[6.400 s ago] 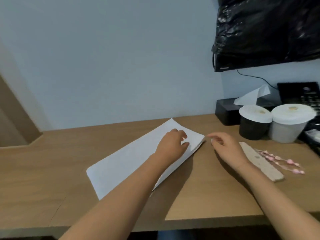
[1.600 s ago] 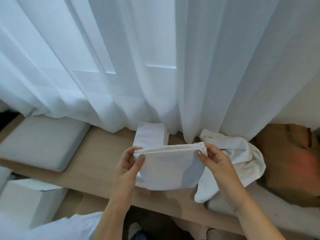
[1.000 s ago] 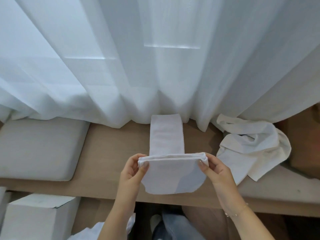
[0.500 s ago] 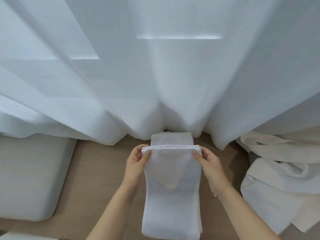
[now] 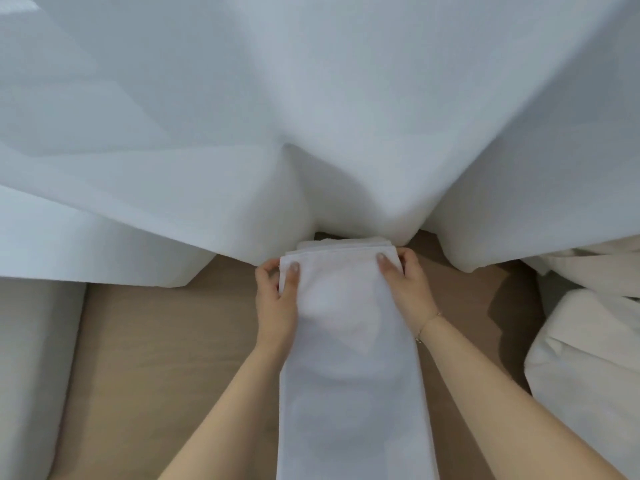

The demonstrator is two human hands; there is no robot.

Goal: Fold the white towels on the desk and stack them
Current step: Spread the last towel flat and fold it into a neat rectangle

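near end of the folded white towel (image 5: 349, 358) cut off by the bottom edge; far end tucked partly under the hanging curtain (image 5: 311, 116), with another folded layer (image 5: 341, 243) barely showing beyond it. lying lengthwise on the wooden desk (image 5: 166, 358). pinched at its far corners: left hand (image 5: 277, 299) and right hand (image 5: 405, 285), thumbs on top, fingers curled under the edge. unfolded towels (image 5: 585, 341) heaped at right, cropped. pale cushion (image 5: 31, 368) at left.
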